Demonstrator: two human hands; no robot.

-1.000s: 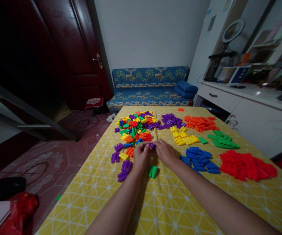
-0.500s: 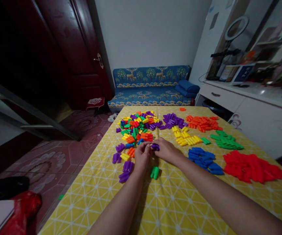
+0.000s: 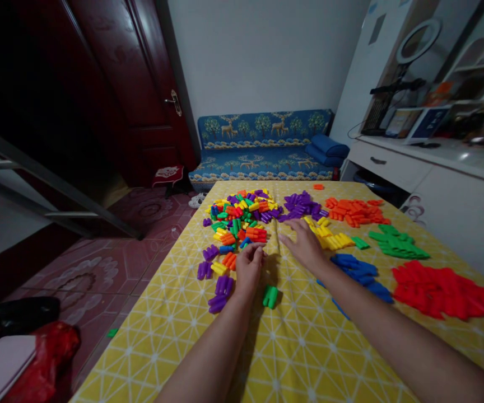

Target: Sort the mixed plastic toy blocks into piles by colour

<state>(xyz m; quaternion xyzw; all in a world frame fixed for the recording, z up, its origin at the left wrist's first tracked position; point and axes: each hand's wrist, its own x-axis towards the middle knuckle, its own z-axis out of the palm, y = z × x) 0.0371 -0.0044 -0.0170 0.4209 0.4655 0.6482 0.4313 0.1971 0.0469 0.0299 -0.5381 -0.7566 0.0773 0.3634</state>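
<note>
My left hand (image 3: 250, 267) is over the near left of the table, fingers curled and thumb against them; whatever they hold, if anything, is hidden. It is close to the mixed pile of coloured plastic blocks (image 3: 242, 212) and to an orange block (image 3: 229, 261). My right hand (image 3: 305, 246) hovers with thumb and fingers apart, holding nothing visible, just in front of the purple block pile (image 3: 301, 206) and left of the yellow block pile (image 3: 334, 238). A green block (image 3: 270, 296) stands alone between my forearms. Purple blocks (image 3: 220, 294) lie left of my left wrist.
Sorted piles of orange (image 3: 355, 211), green (image 3: 397, 242), blue (image 3: 362, 274) and red blocks (image 3: 446, 288) cover the right side of the yellow tablecloth (image 3: 301, 358). Beyond the table is a blue patterned sofa (image 3: 263, 157). A white dresser (image 3: 439, 173) stands at right.
My hands have parted. The right has moved right and opened, and the purple block that was between them no longer shows there. The left stays curled; the view has shifted slightly.
</note>
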